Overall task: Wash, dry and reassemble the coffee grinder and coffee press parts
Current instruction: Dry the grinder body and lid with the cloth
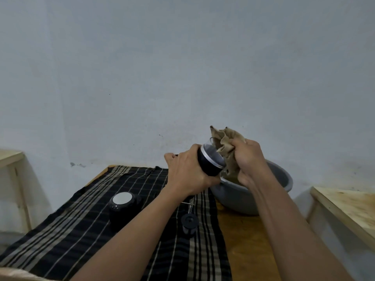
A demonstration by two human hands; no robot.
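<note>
Since the tan rag [225,142] is bunched at the mouth of the grinder jar [211,162], wiping it well probably means twisting the jar against the rag so the fabric reaches the inner wall and the silver ring. The left hand [188,173] wraps its fingers round the jar's black base, tilted above the rim of the grey basin [284,179]. The right hand [247,159] clenches the rag tightly. A domed black body [121,207] and a small black cap [189,222] sit on the striped cloth [81,230] covering the worktop [243,250].

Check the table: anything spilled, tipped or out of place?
Nothing stands out. The left hand holds the black grinder part and the right hand a bunched tan cloth, at the grey basin. The black cylinder and small black part stand upright on the striped cloth; no spill visible.
</note>
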